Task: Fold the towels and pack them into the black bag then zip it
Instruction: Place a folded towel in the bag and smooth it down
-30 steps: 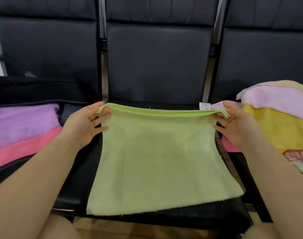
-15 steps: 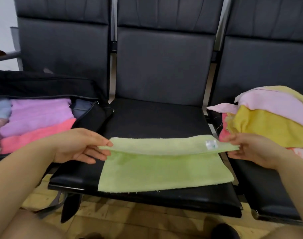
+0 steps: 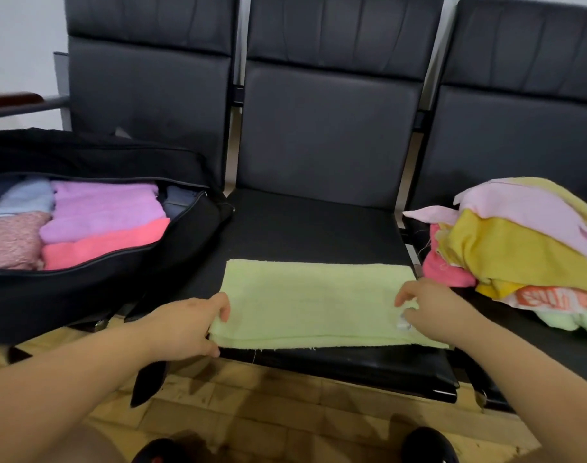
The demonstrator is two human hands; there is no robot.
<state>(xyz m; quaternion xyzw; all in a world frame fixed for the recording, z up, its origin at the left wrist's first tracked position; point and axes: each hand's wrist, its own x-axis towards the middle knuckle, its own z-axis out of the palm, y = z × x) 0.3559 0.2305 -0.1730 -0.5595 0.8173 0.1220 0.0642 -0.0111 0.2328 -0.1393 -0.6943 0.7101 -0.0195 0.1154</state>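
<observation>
I have the green towel (image 3: 313, 304) lying folded in half on the middle seat (image 3: 305, 228), its doubled edges lined up along the near edge of the cushion. My left hand (image 3: 185, 324) has its grip clamped on the left near corner, thumb on top and fingers curled under the layers, so the two edges do not slide apart. My right hand (image 3: 434, 309) sits at the right near corner by the small white label (image 3: 403, 324); the fingers are bent down onto the cloth and seem to pinch that corner, though the motion blur there keeps me from being sure how tight the grip is. I hold both ends because the towel is limp, and pinning both corners keeps the fold square.

The black bag (image 3: 95, 285) lies open on the seat to my left, unzipped, with a purple towel (image 3: 101, 208), a pink towel (image 3: 101, 243) and a pale blue one (image 3: 23, 197) already packed side by side. The pile of unfolded towels (image 3: 519, 248) waits on the seat to my right, close enough to reach without shifting.

I judge the towel needs at least one more fold, end to end, to match the packed ones. Much of the pile is left, so the task looks partway through.
</observation>
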